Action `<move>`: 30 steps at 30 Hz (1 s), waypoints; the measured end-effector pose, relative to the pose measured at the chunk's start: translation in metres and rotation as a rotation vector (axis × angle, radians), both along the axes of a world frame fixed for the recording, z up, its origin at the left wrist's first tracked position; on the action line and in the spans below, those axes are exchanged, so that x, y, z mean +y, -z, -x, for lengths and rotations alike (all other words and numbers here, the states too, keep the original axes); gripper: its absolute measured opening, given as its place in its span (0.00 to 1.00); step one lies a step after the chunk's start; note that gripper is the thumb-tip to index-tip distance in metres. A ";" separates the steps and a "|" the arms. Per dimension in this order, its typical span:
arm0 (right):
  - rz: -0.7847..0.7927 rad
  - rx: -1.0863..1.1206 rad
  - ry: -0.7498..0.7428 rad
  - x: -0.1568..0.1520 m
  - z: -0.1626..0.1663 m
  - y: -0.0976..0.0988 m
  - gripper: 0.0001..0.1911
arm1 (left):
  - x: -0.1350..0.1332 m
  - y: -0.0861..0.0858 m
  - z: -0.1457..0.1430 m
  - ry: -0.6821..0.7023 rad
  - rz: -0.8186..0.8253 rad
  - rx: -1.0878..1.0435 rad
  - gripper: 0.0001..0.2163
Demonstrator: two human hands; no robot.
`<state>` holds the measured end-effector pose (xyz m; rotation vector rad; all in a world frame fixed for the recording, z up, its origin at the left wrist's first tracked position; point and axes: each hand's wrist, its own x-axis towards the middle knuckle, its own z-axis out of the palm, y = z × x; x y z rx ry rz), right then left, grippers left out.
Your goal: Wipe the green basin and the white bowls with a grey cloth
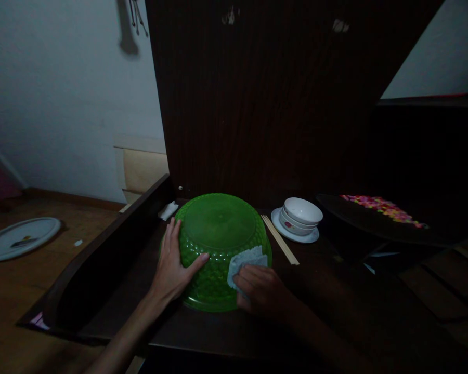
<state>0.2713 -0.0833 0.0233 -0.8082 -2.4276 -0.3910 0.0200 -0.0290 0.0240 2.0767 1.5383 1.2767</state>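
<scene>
Right hand (259, 288) closes around a bunched, pale blue-grey cloth (246, 259), pressing it to the near right side of a green basin (220, 223); the left hand (173, 270) is open, fingers and thumb spread flat against the basin's left side, grasping nothing. The basin sits upside down on the dark bench (200, 332), base uppermost, between the two arms. Wiping the outer wall seems to be the step in hand, the left hand probably steadying while the right rubs; how much of the wall has been wiped, I cannot tell. To carry on, the next move would call for firm contact along the bumpy wall, with the left hand bracing against any turning. Just right of the basin lie light wooden chopsticks (280, 240), and beyond them stacked white bowls (302, 214) stand on a plate (311, 239). Behind the left hand rests a small white scrap (168, 210).
</scene>
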 end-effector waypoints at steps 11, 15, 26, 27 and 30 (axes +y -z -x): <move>0.162 -0.069 0.075 -0.030 0.008 0.043 0.04 | 0.016 -0.002 0.010 0.037 0.233 -0.099 0.56; 0.180 0.090 0.034 -0.041 0.026 0.037 0.07 | 0.036 -0.006 0.019 0.206 0.271 -0.073 0.57; 0.077 0.983 0.669 -0.023 -0.019 -0.049 0.11 | 0.019 -0.014 0.013 0.140 0.139 -0.071 0.47; -0.022 0.989 0.699 -0.019 -0.025 -0.052 0.10 | 0.015 -0.013 0.010 0.140 0.112 -0.061 0.46; -0.246 0.794 0.499 -0.003 -0.034 -0.053 0.05 | 0.008 -0.009 0.000 0.141 0.047 -0.011 0.47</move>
